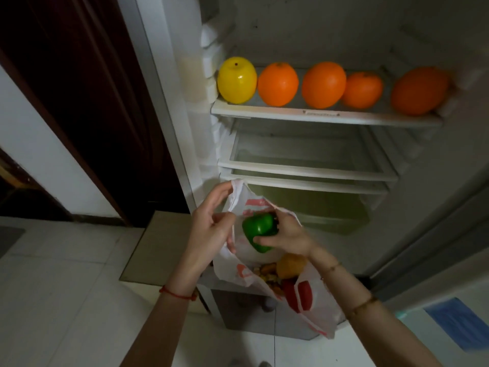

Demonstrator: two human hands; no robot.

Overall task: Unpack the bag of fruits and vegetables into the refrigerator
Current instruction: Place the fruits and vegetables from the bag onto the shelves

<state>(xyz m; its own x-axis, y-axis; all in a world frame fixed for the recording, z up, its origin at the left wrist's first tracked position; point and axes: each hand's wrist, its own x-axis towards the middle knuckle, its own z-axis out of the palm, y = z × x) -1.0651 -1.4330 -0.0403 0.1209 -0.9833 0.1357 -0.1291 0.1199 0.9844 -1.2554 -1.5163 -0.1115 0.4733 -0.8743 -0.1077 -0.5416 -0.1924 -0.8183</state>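
Note:
A white plastic bag [315, 300] with red print hangs open in front of the open refrigerator [317, 115]. My left hand [211, 223] grips the bag's upper left rim. My right hand [288, 234] holds a green bell pepper [258, 229] just above the bag's mouth. Inside the bag I see a brownish round fruit [291, 264], something red [289, 290] and small yellow pieces. On the upper shelf [325, 115] stand a yellow bell pepper [236, 80] at the left and several oranges [324, 84] in a row to its right.
Two bare shelves [307, 172] sit below the fruit shelf, with a drawer space [317, 207] under them. A dark wooden door [87, 102] stands to the left. The floor is white tile [66, 287], and a blue item [460, 321] lies at the lower right.

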